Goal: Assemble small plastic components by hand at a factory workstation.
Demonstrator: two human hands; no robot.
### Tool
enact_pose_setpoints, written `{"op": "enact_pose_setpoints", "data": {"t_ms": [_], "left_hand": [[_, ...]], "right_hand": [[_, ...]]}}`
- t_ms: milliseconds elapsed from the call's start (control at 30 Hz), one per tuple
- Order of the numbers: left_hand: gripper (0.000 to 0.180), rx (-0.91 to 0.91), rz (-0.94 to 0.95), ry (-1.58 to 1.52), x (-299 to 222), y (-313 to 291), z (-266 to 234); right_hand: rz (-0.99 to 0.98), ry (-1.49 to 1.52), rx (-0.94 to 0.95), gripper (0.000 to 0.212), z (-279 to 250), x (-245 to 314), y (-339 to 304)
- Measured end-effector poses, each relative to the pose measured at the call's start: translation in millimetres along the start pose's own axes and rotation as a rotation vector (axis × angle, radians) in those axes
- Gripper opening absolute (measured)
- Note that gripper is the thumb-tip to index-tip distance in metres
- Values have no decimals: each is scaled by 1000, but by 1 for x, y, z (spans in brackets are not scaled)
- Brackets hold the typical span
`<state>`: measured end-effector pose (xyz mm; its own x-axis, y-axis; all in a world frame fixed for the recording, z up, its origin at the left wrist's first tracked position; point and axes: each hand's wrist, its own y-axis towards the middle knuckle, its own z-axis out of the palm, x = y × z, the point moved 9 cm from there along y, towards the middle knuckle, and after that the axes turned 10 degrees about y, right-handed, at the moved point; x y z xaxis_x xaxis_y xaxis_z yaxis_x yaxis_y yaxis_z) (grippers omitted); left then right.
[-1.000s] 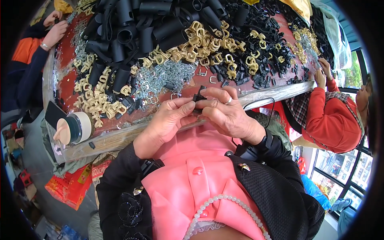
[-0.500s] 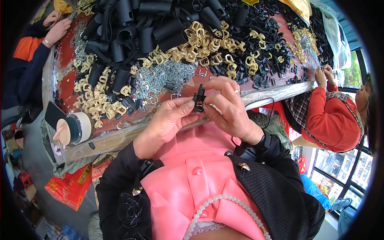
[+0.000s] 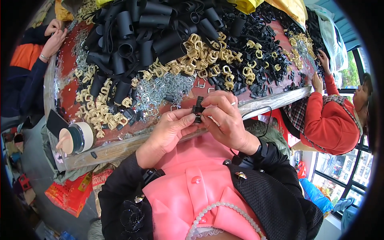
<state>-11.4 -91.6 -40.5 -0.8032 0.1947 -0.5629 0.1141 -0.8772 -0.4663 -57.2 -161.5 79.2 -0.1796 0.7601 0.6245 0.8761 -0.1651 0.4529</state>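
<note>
Between my two hands, just over the table's near edge, is a small black plastic part [image 3: 198, 109] with a narrow stub pointing up. My left hand [image 3: 170, 130] pinches it from the left with thumb and fingers. From the right, my right hand [image 3: 225, 118] grips the same part with bent fingers; its lower details are hidden by the fingertips. Beyond my hands lie a heap of silver metal clips [image 3: 164, 90], a pile of beige plastic buckles [image 3: 192, 56] and many small black pieces [image 3: 264, 60].
Black tubular pieces [image 3: 148, 32] are heaped at the far left. A cup with a beige lid [image 3: 76, 138] and a dark phone [image 3: 59, 122] sit at the near-left corner. A wooden edge [image 3: 116, 150] borders the table. Co-workers' hands [image 3: 55, 40] appear left and a red-sleeved person [image 3: 326, 124] right.
My hands and the black part sit slightly lower in the picture, as does the table. The red-sleeved person's hands have moved apart. My grip looks about the same.
</note>
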Motion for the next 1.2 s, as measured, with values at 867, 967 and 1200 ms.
{"op": "enact_pose_setpoints", "data": {"t_ms": [867,967,1200], "left_hand": [[22,-46,22,65,-2,-1,-8],[21,-21,21,70,-6,-6,-2],[20,-41,46,60,-6,-3,-7]], "right_hand": [[336,377,-113,35,3,-32,-5],[461,468,-34,41,9,-54,-15],[293,-595,152,37,-25,-101,-25]]}}
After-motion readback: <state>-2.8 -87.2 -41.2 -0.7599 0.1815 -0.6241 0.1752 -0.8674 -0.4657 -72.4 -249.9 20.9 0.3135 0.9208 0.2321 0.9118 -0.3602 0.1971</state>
